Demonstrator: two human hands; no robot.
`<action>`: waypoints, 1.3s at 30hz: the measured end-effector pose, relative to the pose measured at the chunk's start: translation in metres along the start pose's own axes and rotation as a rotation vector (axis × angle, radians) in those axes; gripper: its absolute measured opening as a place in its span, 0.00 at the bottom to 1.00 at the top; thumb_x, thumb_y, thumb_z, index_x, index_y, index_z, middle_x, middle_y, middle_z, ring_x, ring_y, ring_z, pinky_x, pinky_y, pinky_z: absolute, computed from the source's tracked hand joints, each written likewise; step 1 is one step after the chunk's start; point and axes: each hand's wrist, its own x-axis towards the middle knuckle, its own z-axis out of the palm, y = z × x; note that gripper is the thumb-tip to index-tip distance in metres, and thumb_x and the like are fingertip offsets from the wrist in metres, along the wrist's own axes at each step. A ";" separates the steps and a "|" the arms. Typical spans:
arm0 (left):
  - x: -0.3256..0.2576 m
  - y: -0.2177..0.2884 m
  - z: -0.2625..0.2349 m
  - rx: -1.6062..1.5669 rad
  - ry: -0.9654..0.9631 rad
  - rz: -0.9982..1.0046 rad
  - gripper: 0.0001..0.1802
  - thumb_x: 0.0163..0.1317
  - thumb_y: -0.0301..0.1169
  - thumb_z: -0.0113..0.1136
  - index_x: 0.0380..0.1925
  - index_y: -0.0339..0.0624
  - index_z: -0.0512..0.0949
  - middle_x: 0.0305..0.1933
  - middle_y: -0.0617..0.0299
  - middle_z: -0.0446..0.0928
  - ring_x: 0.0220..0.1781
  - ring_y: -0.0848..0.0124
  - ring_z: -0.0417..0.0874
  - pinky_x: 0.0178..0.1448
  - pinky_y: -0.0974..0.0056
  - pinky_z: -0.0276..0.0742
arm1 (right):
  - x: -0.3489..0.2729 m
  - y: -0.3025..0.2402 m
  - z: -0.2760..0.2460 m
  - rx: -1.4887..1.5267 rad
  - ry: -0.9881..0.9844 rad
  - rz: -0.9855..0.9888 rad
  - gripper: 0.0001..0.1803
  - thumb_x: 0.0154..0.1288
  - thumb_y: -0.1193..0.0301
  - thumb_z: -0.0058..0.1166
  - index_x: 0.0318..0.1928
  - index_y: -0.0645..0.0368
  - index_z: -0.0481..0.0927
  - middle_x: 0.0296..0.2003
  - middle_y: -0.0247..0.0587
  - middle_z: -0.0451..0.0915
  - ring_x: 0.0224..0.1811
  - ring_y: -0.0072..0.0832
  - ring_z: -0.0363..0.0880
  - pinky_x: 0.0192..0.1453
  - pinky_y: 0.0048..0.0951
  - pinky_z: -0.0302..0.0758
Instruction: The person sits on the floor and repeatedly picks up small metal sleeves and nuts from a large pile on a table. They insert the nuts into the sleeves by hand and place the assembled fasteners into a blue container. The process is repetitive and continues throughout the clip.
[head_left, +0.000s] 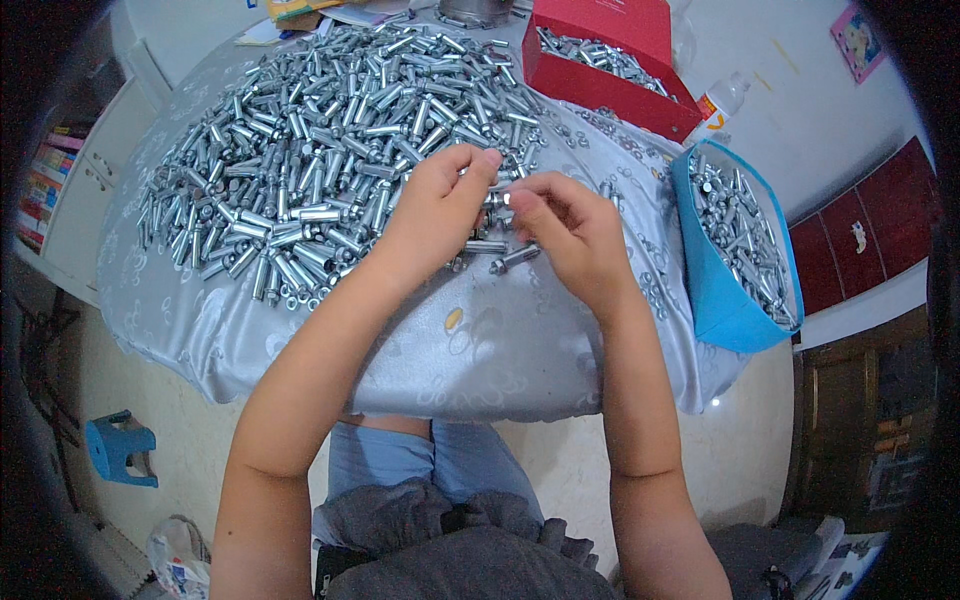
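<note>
A large heap of silver metal expansion bolts (335, 130) with sleeves and nuts covers the far left of the table. At the heap's near right edge, my left hand (440, 205) is closed, thumb along the curled fingers, around one end of an expansion bolt (492, 201). From the other side my right hand (572, 232) pinches the same bolt near its nut end with thumb and fingers. Most of that bolt is hidden by the fingers. Just below the hands a loose bolt (515, 260) lies on the silvery tablecloth (480, 350).
A red box (620, 95) holding bolts stands at the back right. Right of the table's middle is a blue fabric bin (735, 300) full of bolts. Loose nuts and washers (652, 290) lie beside it. A plastic bottle (725, 95) stands behind. A blue stool (122, 447) is on the floor.
</note>
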 end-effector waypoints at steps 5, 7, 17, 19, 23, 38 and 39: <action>0.004 -0.015 0.004 0.083 0.034 0.234 0.14 0.62 0.40 0.46 0.25 0.42 0.71 0.17 0.74 0.63 0.18 0.85 0.61 0.19 0.77 0.55 | 0.000 -0.004 0.001 0.113 -0.044 0.063 0.07 0.55 0.73 0.55 0.33 0.64 0.77 0.25 0.34 0.77 0.27 0.15 0.73 0.30 0.17 0.69; 0.004 -0.010 0.003 0.049 -0.031 0.117 0.14 0.62 0.40 0.46 0.25 0.42 0.71 0.18 0.74 0.64 0.18 0.85 0.61 0.19 0.77 0.55 | 0.000 -0.004 0.002 0.179 -0.018 0.033 0.07 0.53 0.74 0.56 0.33 0.64 0.76 0.26 0.35 0.77 0.28 0.16 0.74 0.32 0.17 0.71; -0.003 0.001 0.008 -0.017 0.012 0.066 0.17 0.62 0.38 0.45 0.24 0.36 0.71 0.16 0.69 0.66 0.18 0.81 0.64 0.22 0.73 0.61 | -0.002 -0.004 -0.002 -0.003 -0.070 0.115 0.06 0.53 0.73 0.57 0.31 0.62 0.78 0.21 0.32 0.76 0.23 0.16 0.71 0.27 0.17 0.68; -0.002 0.000 0.006 0.019 0.003 0.085 0.17 0.62 0.38 0.45 0.24 0.36 0.71 0.15 0.68 0.66 0.18 0.81 0.64 0.21 0.73 0.61 | -0.002 -0.006 -0.002 -0.032 -0.064 0.127 0.06 0.53 0.72 0.57 0.31 0.62 0.78 0.21 0.32 0.76 0.22 0.16 0.71 0.25 0.18 0.67; 0.002 -0.007 -0.001 -0.014 -0.029 0.017 0.14 0.62 0.40 0.45 0.28 0.41 0.72 0.20 0.73 0.65 0.18 0.85 0.62 0.20 0.77 0.57 | 0.002 -0.008 0.000 -0.118 0.076 -0.115 0.07 0.53 0.70 0.57 0.31 0.60 0.78 0.22 0.33 0.77 0.22 0.17 0.71 0.24 0.19 0.66; 0.002 -0.003 0.001 0.052 -0.030 0.074 0.16 0.62 0.38 0.45 0.27 0.36 0.73 0.16 0.67 0.67 0.19 0.80 0.65 0.22 0.72 0.61 | 0.001 0.004 -0.016 -0.327 -0.119 -0.200 0.12 0.48 0.70 0.61 0.35 0.57 0.77 0.23 0.32 0.74 0.21 0.20 0.70 0.23 0.18 0.64; 0.001 -0.003 0.001 0.034 -0.033 0.063 0.16 0.62 0.38 0.45 0.26 0.36 0.73 0.16 0.67 0.67 0.19 0.80 0.65 0.22 0.72 0.61 | 0.001 0.004 -0.019 -0.350 -0.174 -0.150 0.13 0.48 0.70 0.61 0.35 0.57 0.76 0.22 0.32 0.73 0.21 0.20 0.70 0.23 0.18 0.64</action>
